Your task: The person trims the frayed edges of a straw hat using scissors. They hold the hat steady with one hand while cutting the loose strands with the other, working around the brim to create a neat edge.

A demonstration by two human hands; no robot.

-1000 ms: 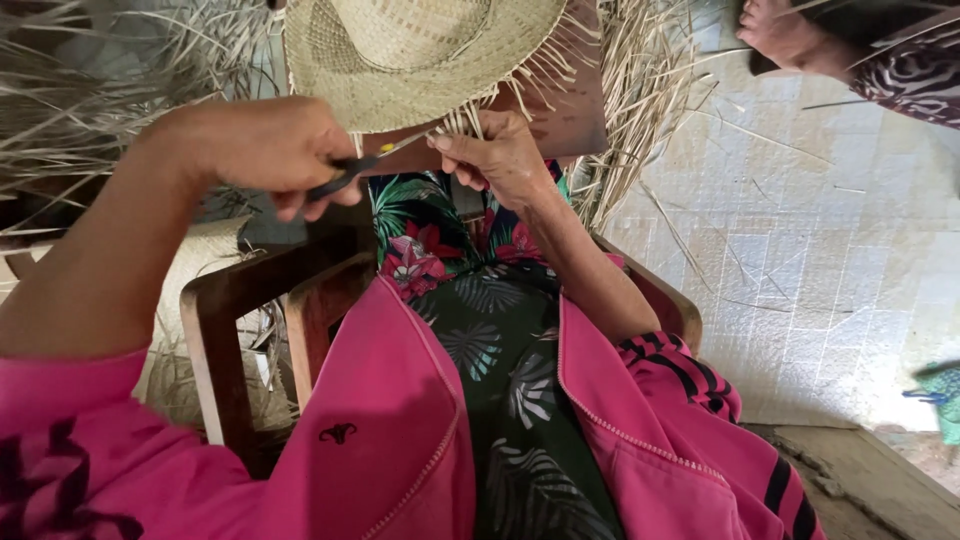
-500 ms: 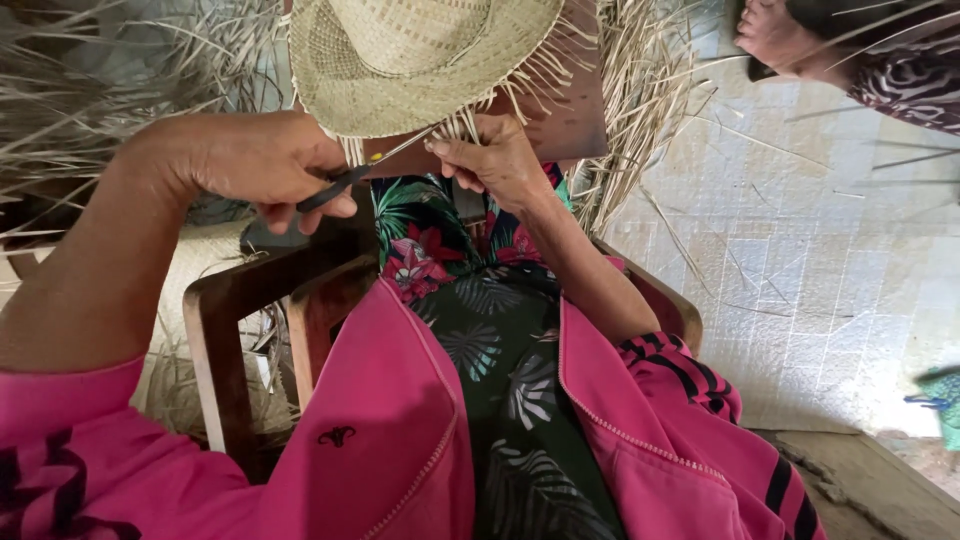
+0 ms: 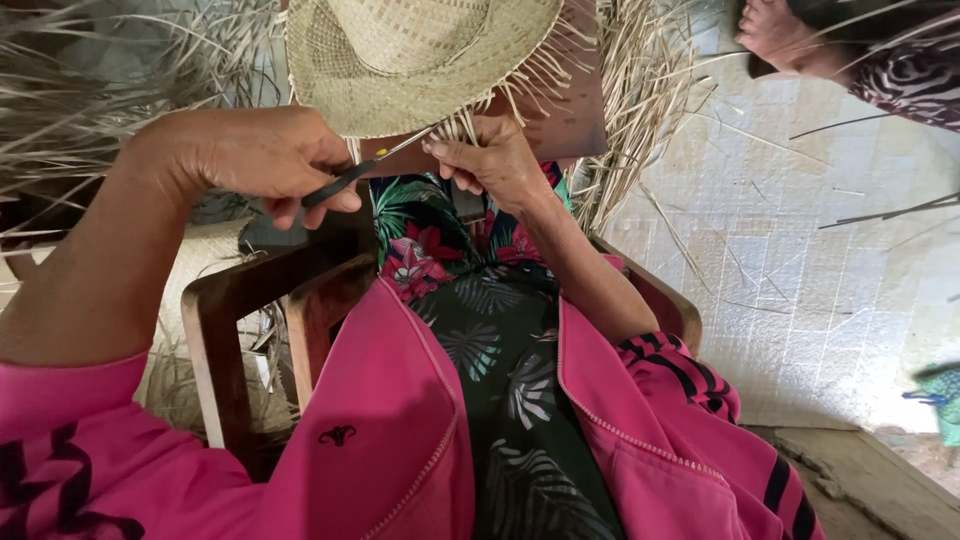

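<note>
The hat point(image 3: 420, 60), of woven straw, sits above the lap: light, springy, its loose fringe brittle. The right hand point(image 3: 495, 165) is pinched on a few fringe strands at the brim, the best hold. The left hand point(image 3: 260, 155) is closed around what looks like scissors point(image 3: 365, 170).

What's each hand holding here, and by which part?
Left hand grips scissors by the dark handles. Right hand pinches loose straw ends at the woven hat's brim.
</note>
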